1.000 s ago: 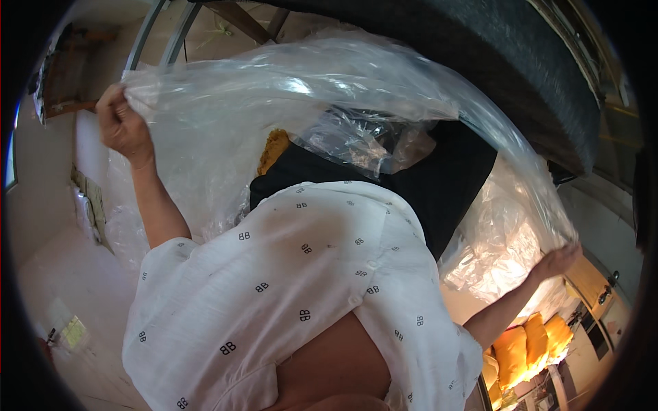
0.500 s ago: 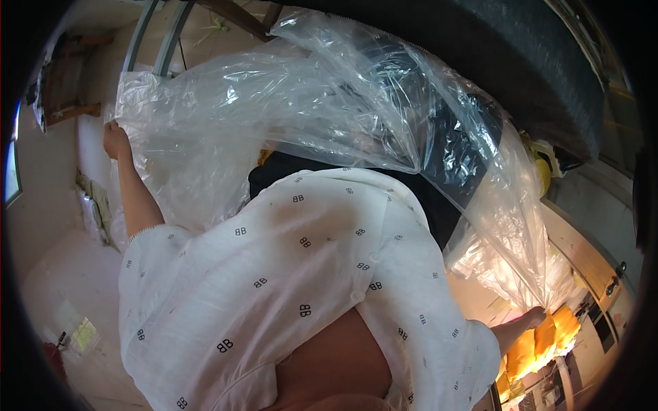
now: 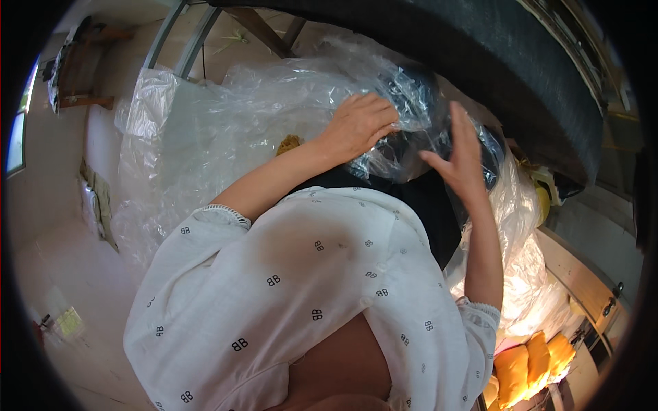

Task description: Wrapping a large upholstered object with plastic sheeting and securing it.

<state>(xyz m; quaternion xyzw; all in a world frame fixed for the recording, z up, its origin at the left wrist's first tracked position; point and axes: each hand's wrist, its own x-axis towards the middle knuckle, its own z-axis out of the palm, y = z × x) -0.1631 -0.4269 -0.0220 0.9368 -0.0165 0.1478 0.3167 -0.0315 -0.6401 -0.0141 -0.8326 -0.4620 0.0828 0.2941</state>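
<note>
A wide sheet of clear plastic lies crumpled across my lap and spreads out to both sides. My left hand is in the middle over my lap, its fingers curled down on a bunched part of the plastic. To its right my right hand is raised over the plastic with fingers straight and the thumb apart, and nothing shows in its grasp. Dark cloth on my legs shows below the sheet.
A dark, thick-edged slab runs across the far right. Grey metal legs stand at the far left beside the sheet. Orange packs lie at the lower right, near a brown wooden board. A yellow container sits on the right.
Both hands have come in from the far left and lower right to the middle. The stretched plastic has slackened and bunched up; my right hand has let go of its edge.
</note>
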